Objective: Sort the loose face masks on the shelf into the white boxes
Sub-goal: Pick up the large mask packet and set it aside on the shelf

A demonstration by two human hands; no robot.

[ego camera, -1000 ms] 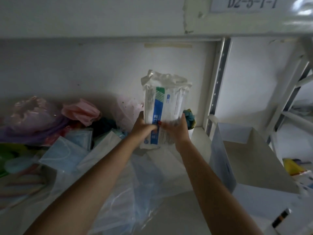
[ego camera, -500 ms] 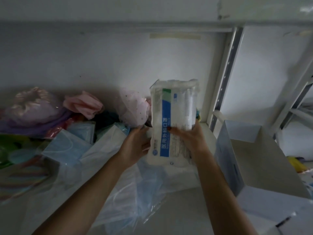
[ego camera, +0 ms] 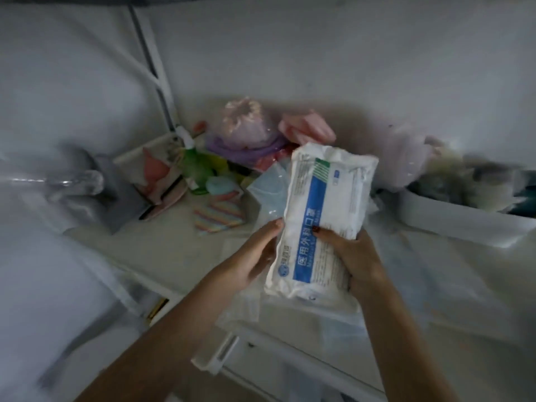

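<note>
I hold a white pack of surgical masks (ego camera: 322, 221) with a blue stripe and a green patch, tilted, above the shelf. My left hand (ego camera: 252, 256) touches its left edge with the fingers curled against it. My right hand (ego camera: 353, 259) grips its lower right side, thumb on the front. Loose blue masks in clear wrappers (ego camera: 269, 190) lie just behind the pack. Clear plastic wrappers (ego camera: 429, 274) cover the shelf under and to the right of my hands. The white box seen earlier is out of view.
At the back of the shelf lies a heap of pink and purple items (ego camera: 249, 132), a green bottle (ego camera: 195, 166), a striped cloth (ego camera: 217, 217) and an open white box (ego camera: 150, 172) at the left. A white tray (ego camera: 464, 219) sits at the right. A shelf upright (ego camera: 153, 74) rises at the back left.
My view has swung left and down, so the white box at the right has left the picture. The pack has come down and toward me, tilted, still in both hands.
</note>
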